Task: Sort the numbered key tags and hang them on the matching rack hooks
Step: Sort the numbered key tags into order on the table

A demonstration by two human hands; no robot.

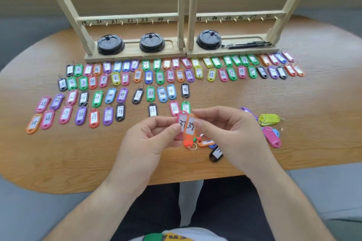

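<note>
Orange tag [189, 128] pinched in R grip [231, 133].

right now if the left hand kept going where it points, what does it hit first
Likely the orange tag in the right hand, beside the pink tag the left hand pinches; depth unclear.

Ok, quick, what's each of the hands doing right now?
Left hand: pinching the pink tag marked 37.
Right hand: pinching the orange tag beside it.

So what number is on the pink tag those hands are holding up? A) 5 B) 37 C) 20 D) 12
B: the pink tag pinched by the left hand reads 37, next to the orange tag that the right hand pinches.
</note>
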